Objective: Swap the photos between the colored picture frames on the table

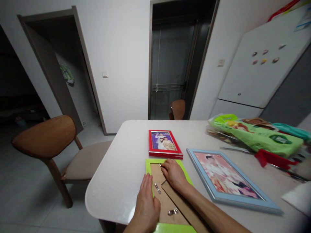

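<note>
A lime-green picture frame (148,165) lies face down on the white table (116,174), its brown backing board (167,200) up with small metal clips. My left hand (145,204) lies flat, fingers together, on the frame's left edge and the table. My right hand (173,174) rests on the backing board, fingertips pinched at a small metal tab near the frame's top edge. Just beyond it lies a red frame (164,143) with a photo, face up. A larger light-blue frame (228,179) with a photo lies to the right.
Green plastic packets (255,136) and a red object (272,158) crowd the table's right side. A wooden chair (55,145) stands at the left, another chair back (178,109) beyond the far edge. A white fridge (262,71) stands at the right.
</note>
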Action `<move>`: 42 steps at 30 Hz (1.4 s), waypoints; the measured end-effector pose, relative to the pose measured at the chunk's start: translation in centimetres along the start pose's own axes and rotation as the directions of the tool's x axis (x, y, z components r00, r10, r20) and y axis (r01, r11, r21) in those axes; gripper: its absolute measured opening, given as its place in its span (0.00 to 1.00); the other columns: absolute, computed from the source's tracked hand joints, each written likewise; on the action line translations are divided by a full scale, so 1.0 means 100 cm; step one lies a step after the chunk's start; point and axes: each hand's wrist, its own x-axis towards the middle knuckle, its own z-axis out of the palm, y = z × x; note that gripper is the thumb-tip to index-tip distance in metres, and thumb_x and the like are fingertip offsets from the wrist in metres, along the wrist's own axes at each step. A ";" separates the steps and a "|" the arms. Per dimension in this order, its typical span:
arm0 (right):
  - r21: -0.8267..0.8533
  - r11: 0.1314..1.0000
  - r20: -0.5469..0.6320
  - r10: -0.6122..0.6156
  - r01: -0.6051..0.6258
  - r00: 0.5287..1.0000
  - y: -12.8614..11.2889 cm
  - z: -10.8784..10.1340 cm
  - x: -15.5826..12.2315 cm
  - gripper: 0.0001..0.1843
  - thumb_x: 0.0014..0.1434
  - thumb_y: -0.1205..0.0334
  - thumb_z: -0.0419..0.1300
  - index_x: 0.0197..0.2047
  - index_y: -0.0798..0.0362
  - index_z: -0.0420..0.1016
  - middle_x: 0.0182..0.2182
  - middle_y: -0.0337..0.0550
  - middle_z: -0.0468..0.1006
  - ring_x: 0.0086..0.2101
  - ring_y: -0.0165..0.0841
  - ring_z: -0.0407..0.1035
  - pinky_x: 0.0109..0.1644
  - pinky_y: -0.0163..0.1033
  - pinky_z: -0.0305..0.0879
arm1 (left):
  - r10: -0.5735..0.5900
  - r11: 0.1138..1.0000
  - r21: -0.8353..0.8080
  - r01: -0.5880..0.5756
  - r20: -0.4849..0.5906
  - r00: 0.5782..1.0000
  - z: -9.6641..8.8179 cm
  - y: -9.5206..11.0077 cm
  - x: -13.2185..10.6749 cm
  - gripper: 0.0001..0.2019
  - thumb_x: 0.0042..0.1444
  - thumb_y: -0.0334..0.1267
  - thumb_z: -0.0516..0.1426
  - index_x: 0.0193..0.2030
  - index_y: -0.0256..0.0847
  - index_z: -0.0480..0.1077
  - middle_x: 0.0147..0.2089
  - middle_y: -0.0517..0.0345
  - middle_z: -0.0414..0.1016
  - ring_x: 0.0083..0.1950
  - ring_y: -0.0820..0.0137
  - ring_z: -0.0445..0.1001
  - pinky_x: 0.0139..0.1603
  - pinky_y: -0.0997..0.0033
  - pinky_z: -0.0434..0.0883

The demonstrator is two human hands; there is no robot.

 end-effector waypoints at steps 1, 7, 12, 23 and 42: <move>0.001 1.000 0.006 -0.007 0.007 1.000 -0.001 -0.001 0.000 0.12 0.53 0.65 0.49 0.34 0.53 0.74 0.32 0.46 0.72 0.35 0.34 0.62 0.41 0.36 0.54 | -0.004 1.000 -0.001 0.004 0.000 1.000 0.000 0.000 0.000 0.32 0.39 0.22 0.46 0.57 0.21 0.51 0.61 0.43 0.49 0.62 0.64 0.46 0.62 0.68 0.45; 0.020 0.999 0.025 -0.035 0.034 0.999 -0.009 -0.021 -0.009 0.13 0.53 0.65 0.49 0.35 0.54 0.74 0.33 0.45 0.73 0.36 0.33 0.63 0.42 0.35 0.55 | -0.014 1.000 -0.024 0.014 -0.002 1.000 0.000 0.001 0.001 0.32 0.39 0.21 0.46 0.57 0.19 0.49 0.61 0.41 0.48 0.62 0.64 0.45 0.61 0.67 0.45; 0.055 0.998 0.078 0.006 -0.011 0.997 -0.006 -0.044 -0.061 0.18 0.48 0.57 0.53 0.42 0.54 0.70 0.36 0.47 0.71 0.37 0.35 0.64 0.41 0.37 0.57 | -0.039 0.997 -0.071 0.037 -0.021 0.999 0.002 -0.001 0.002 0.32 0.39 0.22 0.47 0.57 0.22 0.50 0.61 0.45 0.49 0.62 0.67 0.45 0.61 0.71 0.44; 0.081 0.995 0.156 0.043 -0.057 0.987 -0.008 -0.068 -0.071 0.16 0.43 0.62 0.52 0.36 0.54 0.72 0.31 0.47 0.70 0.35 0.36 0.65 0.39 0.37 0.59 | -0.188 0.889 -0.440 0.129 -0.092 0.978 -0.005 0.008 0.014 0.29 0.44 0.36 0.54 0.54 0.25 0.57 0.55 0.41 0.60 0.56 0.61 0.56 0.57 0.66 0.50; 0.066 0.947 0.037 0.311 -0.313 0.950 0.043 -0.048 -0.069 0.31 0.41 0.67 0.48 0.51 0.67 0.59 0.35 0.55 0.73 0.37 0.40 0.68 0.42 0.40 0.60 | -0.398 0.715 -0.614 0.334 0.034 0.917 -0.096 -0.064 0.011 0.12 0.45 0.39 0.55 0.36 0.35 0.64 0.30 0.52 0.75 0.32 0.61 0.74 0.35 0.61 0.68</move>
